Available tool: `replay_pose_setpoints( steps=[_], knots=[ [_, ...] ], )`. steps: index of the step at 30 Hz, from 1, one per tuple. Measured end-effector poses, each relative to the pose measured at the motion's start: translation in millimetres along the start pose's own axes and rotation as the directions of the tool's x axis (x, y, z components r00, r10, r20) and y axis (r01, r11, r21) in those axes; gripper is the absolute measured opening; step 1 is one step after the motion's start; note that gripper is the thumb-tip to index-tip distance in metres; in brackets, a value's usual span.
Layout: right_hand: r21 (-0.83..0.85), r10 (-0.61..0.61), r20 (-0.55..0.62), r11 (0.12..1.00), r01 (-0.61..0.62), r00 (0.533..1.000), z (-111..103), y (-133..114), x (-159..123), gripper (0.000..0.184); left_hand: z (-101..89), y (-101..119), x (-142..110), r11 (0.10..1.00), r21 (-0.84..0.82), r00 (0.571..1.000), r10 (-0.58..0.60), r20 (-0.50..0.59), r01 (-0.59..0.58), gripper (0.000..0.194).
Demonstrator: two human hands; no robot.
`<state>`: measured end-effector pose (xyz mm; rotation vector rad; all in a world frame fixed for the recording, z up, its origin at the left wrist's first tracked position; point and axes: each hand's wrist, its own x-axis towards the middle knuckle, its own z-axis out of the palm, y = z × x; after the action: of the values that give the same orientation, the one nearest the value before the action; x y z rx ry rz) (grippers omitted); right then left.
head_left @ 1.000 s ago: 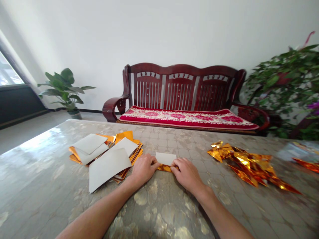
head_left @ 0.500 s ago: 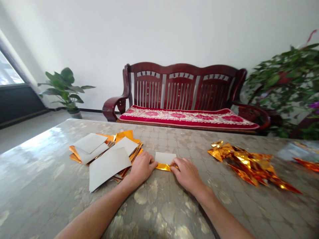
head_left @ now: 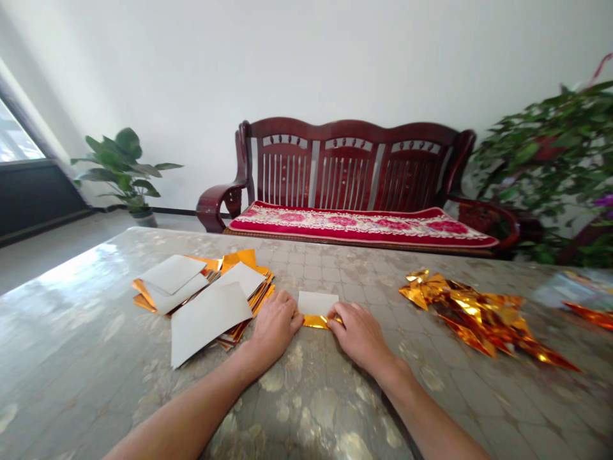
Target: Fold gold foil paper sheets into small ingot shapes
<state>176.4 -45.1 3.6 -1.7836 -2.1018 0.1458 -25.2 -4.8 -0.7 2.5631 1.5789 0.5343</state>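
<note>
Pinching the foil sheet [head_left: 318, 303], both hands [head_left: 276, 324] angle inward.

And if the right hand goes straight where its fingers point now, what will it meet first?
The gold foil paper at the fingertips of the right hand; beyond it, probably the left hand, though depth is unclear.

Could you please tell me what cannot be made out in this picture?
Head view, folded sheet: its side ends, hidden by the left hand and right hand.
Head view, paper pile: number of sheets, hidden by overlap.
Head view, plastic bag: full outline, cut off by the right edge.
Head view, window: outside scene, blurred and cut off.
</note>
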Motion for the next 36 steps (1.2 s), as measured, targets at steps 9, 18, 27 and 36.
replay_pose_setpoints(
  steps=[9,18,27,36],
  knots=[
    [-0.009,0.003,0.002,1.0,-0.003,1.0,2.8,1.2,-0.7,0.005,-1.9,7.7,-2.6,0.999,0.009,0.998,0.054,-0.041,-0.054,0.014],
    [-0.033,-0.021,-0.105,0.999,0.018,0.994,7.9,5.2,-2.2,0.009,3.6,14.4,-7.7,0.921,-0.005,0.911,0.387,0.143,-0.391,0.015],
    [-0.169,-0.351,-0.035,0.925,0.341,0.936,4.0,-4.2,-9.4,0.011,12.8,42.8,-29.0,0.884,0.315,0.938,0.31,0.155,-0.345,0.021],
    [-0.25,-0.346,0.021,0.907,0.34,0.938,6.6,-5.7,-19.7,0.014,22.5,41.9,-38.0,0.842,0.434,0.947,0.292,0.131,-0.32,0.044]
  ],
)
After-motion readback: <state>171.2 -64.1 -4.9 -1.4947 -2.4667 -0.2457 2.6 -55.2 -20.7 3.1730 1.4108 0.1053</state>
